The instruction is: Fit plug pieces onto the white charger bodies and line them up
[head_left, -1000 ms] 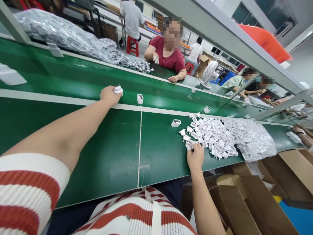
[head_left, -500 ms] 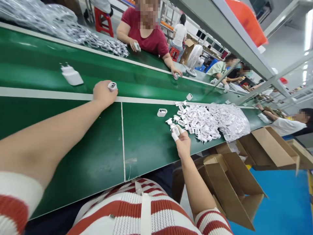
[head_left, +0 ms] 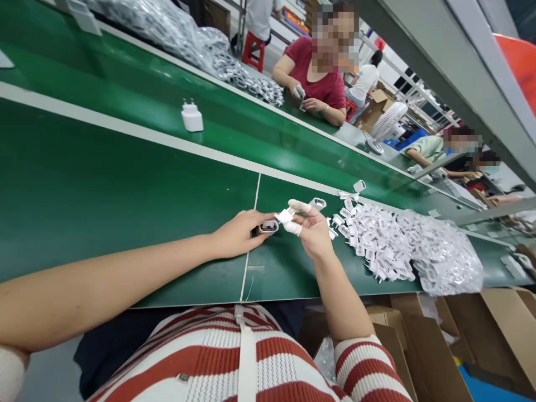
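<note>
Pinching a white shell (head_left: 268, 227), left hand (head_left: 237, 233) meets right hand (head_left: 309, 230) holding a plug insert (head_left: 284, 215).

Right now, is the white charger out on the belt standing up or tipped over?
Standing up: the white charger rests on its flat base on the green belt, with its two pins pointing straight up.

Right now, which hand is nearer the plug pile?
Right. The right hand, holding a plug part, is beside the pile; left hand, gripping a charger shell, is farther left.
</note>
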A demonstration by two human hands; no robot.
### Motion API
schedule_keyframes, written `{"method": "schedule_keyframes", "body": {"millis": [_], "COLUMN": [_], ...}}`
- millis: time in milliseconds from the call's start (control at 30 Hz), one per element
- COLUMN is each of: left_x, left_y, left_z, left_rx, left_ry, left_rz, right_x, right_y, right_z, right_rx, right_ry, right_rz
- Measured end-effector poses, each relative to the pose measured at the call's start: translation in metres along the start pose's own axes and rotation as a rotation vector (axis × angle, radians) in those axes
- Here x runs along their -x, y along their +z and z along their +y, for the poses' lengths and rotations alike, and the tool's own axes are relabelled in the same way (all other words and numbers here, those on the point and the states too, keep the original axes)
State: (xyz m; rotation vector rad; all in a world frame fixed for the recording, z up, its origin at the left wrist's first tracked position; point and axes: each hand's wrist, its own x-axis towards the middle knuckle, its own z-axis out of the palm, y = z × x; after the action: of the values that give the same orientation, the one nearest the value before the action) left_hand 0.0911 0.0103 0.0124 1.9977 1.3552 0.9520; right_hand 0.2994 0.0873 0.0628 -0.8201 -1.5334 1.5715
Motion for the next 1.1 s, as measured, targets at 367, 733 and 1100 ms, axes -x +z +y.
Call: {"method": "schedule_keyframes", "body": {"millis": [367,733,1100], "left_x": [-0.007,-0.008,-0.008], "left_y": [-0.004,-0.005,-0.004], "left_z": [-0.008,-0.012,-0.012], "left_rx": [0.167,0.189,0.195], "left_ry": [-0.047,-0.034,-0.029], "left_rz": [0.037,0.039,0.081], "right_x": [0.001,0.002,0.004], "right_y": [-0.006,0.007,0.019], "right_z": [0.008,0.010,-0.003], "right_rx": [0.071,0.385,0.897], "right_ry": [0.010,-0.251,-0.411], "right_rz": [-0.003,0.089,-0.147]}}
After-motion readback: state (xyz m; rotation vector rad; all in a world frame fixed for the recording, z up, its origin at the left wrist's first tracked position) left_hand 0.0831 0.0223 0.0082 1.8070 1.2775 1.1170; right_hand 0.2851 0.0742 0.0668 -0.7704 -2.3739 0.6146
